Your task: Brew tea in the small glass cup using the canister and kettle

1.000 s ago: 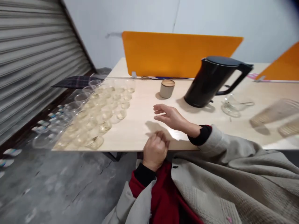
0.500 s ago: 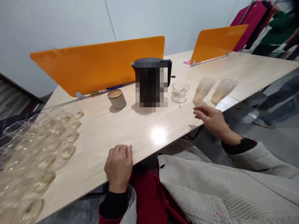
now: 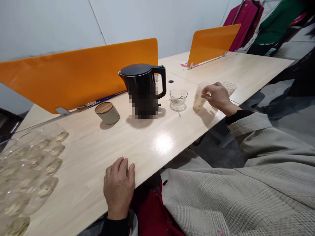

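Note:
My left hand [image 3: 119, 188] rests on the tabletop near its front edge, palm down, fingers loosely bent and slightly apart, holding nothing. Over at the right, my right hand [image 3: 218, 96] hovers by two tall, ribbed clear tumblers or stacks of them. Its fingers curl with a small gap to the thumb. The left tumbler [image 3: 199, 96] stands just beside the fingertips; I cannot tell whether they touch. Partly hidden behind the hand is the right tumbler [image 3: 230, 88]. Left of these stands a ribbed glass cup [image 3: 178, 98] with a thin stick-like item in it.
A black kettle [image 3: 140, 82] stands mid-table, partly pixelated. Beside it is a grey canister [image 3: 109, 114] with a wooden lid. Many clear cups holding pale liquid [image 3: 46, 186] crowd the left. Orange dividers [image 3: 98, 70] line the back. A person in green [image 3: 278, 23] stands far right.
My right hand has moved forward and up to the tumblers, now covering part of the right one. My left hand's fingers have loosened. The view has shifted right.

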{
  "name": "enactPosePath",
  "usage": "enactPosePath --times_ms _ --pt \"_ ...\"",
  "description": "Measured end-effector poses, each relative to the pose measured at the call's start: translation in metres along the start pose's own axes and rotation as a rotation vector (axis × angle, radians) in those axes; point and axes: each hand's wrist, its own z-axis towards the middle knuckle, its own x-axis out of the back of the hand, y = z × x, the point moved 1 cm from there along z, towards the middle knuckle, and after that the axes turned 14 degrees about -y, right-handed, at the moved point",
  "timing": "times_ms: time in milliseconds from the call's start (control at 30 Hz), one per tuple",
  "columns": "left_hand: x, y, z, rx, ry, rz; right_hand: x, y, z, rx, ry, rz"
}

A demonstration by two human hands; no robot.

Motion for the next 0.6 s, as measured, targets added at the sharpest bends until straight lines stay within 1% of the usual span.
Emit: enactPosePath --times_ms 100,167,333,433,533,600 --pt "0.001 0.001 0.000 0.002 0.008 0.003 0.004 -0.003 -0.002 -0.002 -0.040 0.015" --pt "0.001 0.001 0.000 -0.010 0.013 0.016 0.006 -0.009 -0.008 0.017 -0.040 0.035" --pt "0.000 -0.001 -0.001 -0.033 0.004 0.032 0.004 -0.036 -0.030 0.141 -0.040 0.118" --pt "-0.001 -0.002 0.000 -0.039 0.016 0.034 0.003 -0.052 -0.038 0.170 -0.047 0.168" --pt "-0.001 -0.002 0.001 -0.050 0.035 0.039 0.009 -0.056 -0.044 0.215 0.014 0.163" --pt "-0.001 -0.002 0.001 -0.064 0.032 0.039 0.017 -0.048 -0.048 0.220 0.124 0.144"
